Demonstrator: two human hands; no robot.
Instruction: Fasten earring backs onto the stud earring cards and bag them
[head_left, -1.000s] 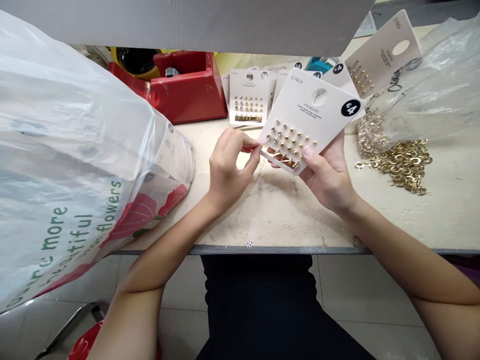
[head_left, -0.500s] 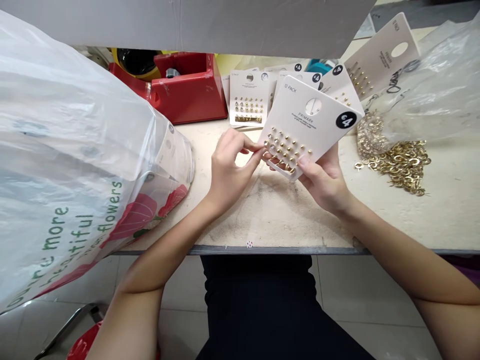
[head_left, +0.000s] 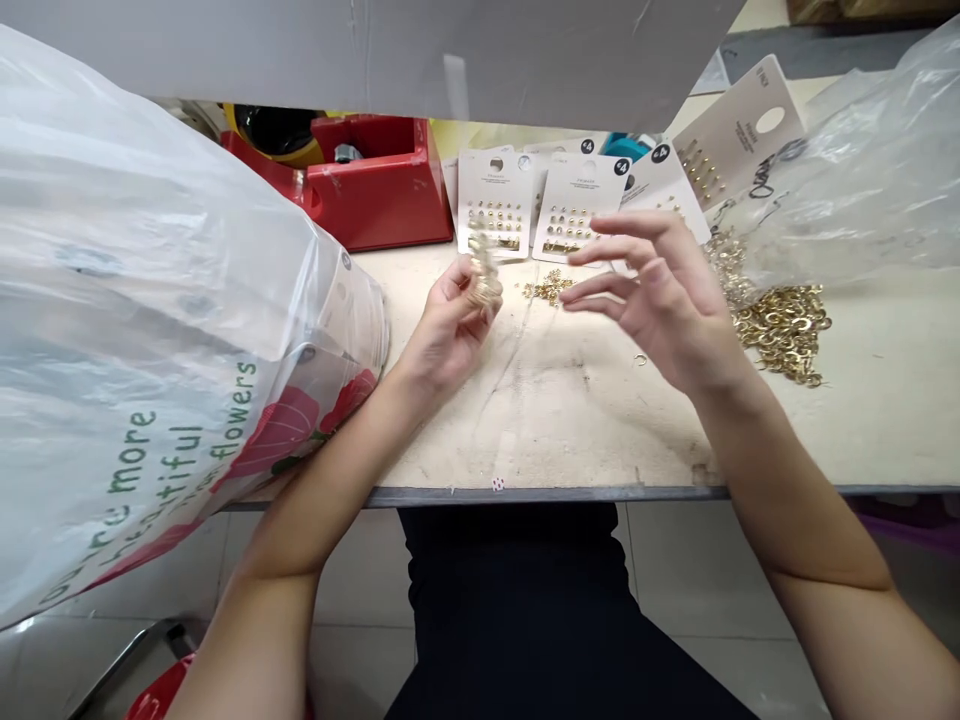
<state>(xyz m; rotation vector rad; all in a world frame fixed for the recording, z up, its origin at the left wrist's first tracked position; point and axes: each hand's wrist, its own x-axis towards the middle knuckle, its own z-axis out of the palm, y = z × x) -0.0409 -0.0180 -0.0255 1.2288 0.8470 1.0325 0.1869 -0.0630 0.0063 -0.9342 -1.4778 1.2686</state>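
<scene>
**Left hand (head_left: 450, 325) pinching small gold cluster (head_left: 482, 268); right hand (head_left: 660, 300) spread, holding nothing.**
Cluster sits at left hand's 1 o'clock. Primark earring card (head_left: 577, 205) just off right fingertips, at 11 o'clock. Loose gold bits (head_left: 547, 288) lie between hands on workbench (head_left: 570, 430). Gold rings (head_left: 780, 330) at right hand's 3 o'clock.
</scene>
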